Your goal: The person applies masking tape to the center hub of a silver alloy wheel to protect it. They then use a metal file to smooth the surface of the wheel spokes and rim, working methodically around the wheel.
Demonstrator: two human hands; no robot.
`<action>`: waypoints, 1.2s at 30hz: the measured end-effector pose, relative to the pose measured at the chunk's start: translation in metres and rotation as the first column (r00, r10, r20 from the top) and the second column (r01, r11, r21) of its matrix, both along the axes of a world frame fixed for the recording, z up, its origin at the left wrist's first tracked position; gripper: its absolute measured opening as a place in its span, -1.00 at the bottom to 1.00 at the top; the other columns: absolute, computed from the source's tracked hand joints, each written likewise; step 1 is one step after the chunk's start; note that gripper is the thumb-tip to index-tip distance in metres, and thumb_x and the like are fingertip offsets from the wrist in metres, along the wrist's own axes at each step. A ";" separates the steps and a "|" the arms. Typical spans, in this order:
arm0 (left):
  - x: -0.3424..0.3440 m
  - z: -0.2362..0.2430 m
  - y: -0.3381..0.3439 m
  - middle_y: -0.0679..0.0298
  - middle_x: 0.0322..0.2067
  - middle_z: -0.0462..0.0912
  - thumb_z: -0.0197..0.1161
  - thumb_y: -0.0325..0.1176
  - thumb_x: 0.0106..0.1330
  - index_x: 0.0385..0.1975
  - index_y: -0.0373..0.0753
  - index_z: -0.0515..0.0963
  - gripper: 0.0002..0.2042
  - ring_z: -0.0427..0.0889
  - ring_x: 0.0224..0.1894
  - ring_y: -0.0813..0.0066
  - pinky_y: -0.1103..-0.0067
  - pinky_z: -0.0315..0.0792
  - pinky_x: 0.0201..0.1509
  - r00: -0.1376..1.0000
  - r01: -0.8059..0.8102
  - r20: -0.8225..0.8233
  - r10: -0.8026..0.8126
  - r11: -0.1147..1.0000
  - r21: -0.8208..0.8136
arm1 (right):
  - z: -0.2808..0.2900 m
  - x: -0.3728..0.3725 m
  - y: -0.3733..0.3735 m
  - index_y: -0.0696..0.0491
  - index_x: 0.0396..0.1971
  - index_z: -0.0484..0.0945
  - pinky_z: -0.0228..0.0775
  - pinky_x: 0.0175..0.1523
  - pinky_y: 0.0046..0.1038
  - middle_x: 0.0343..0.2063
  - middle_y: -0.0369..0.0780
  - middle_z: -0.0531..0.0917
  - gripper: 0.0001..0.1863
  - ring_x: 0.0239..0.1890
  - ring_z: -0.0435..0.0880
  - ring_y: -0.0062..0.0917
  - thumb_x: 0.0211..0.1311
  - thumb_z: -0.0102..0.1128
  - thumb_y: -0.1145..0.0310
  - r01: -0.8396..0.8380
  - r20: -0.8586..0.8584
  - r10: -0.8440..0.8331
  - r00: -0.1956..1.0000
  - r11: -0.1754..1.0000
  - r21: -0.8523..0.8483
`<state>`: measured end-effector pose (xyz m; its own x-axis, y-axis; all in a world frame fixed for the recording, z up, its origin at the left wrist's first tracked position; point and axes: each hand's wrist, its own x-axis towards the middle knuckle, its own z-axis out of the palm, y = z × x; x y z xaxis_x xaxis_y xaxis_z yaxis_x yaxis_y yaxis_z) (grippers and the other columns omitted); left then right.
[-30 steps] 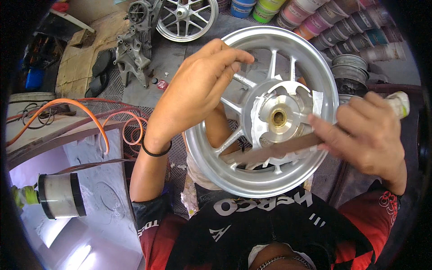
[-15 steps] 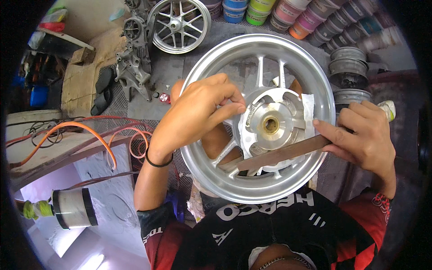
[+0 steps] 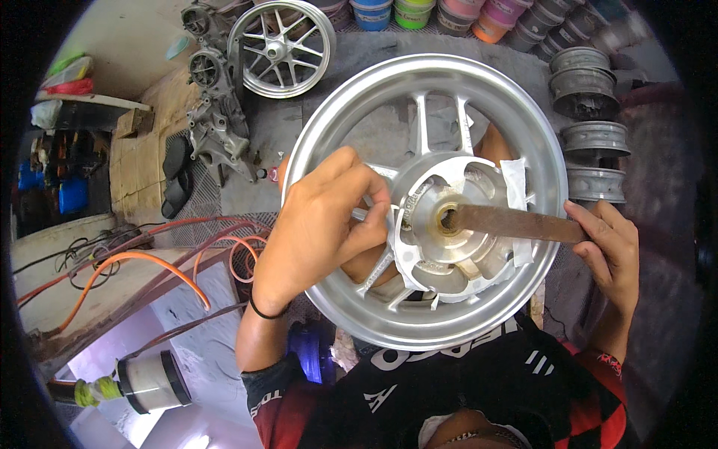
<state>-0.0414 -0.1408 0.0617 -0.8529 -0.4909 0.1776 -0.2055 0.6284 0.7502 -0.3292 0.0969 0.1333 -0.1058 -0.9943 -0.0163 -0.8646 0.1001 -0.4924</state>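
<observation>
A large silver spoked motorcycle wheel (image 3: 550,142) rests in front of my torso. White masking tape (image 3: 514,187) lies around its metal hub (image 3: 449,251), with loose edges on the right side. My left hand (image 3: 314,224) reaches over the left rim, thumb and index finger pinched together at the tape's left edge. What lies between those fingertips is hidden. At the right rim, my right hand (image 3: 607,243) grips one end of a long, flat, rusty-brown blade-like strip (image 3: 523,223). Its other end lies over the hub's brass-coloured centre hole (image 3: 446,218).
A smaller silver wheel (image 3: 325,56) and grey engine casings (image 3: 217,127) stand at the back left. Colourful paint tubs (image 3: 413,15) line the back. Bare rims (image 3: 594,138) are stacked at right. Orange hoses (image 3: 161,266) run along the left, above a cylindrical lamp (image 3: 153,382).
The strip has swung up from the lower spokes to lie across the hub's centre. My left fingertips have moved down and slightly left along the tape edge. The view has shifted a little.
</observation>
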 end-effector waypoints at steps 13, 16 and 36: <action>0.042 0.028 0.037 0.20 -0.44 0.56 0.50 -0.54 -0.01 -0.37 -0.29 0.65 -0.79 0.57 -0.45 0.37 0.52 0.39 -0.43 0.992 -0.125 0.002 0.125 0.988 0.085 | -0.013 0.005 0.001 0.21 0.15 0.58 0.30 -0.35 -0.38 -0.48 -0.14 0.46 -0.51 -0.47 0.49 -0.33 0.22 0.26 0.33 0.057 0.042 -0.058 0.997 0.998 0.034; 0.052 0.027 0.056 0.22 -0.52 0.56 0.53 -0.50 -0.04 -0.42 -0.30 0.66 -0.81 0.57 -0.48 0.31 0.45 0.41 -0.44 0.993 -0.115 0.024 0.113 0.990 0.086 | -0.014 0.005 -0.002 0.21 0.14 0.58 0.30 -0.33 -0.38 -0.46 -0.13 0.47 -0.52 -0.46 0.48 -0.31 0.23 0.25 0.35 0.043 0.047 -0.045 0.998 0.999 0.033; 0.052 0.004 0.156 0.18 -0.34 0.39 0.49 -0.39 0.12 -0.38 -0.23 0.58 -0.81 0.60 -0.30 0.20 0.36 0.54 -0.28 0.778 0.242 -0.607 0.164 0.813 0.529 | -0.055 -0.037 0.055 0.16 0.30 0.46 0.17 -0.34 -0.68 -0.24 -0.33 0.55 -0.52 -0.40 0.34 -0.78 0.54 0.07 0.19 0.216 0.069 -0.205 0.976 0.940 -0.264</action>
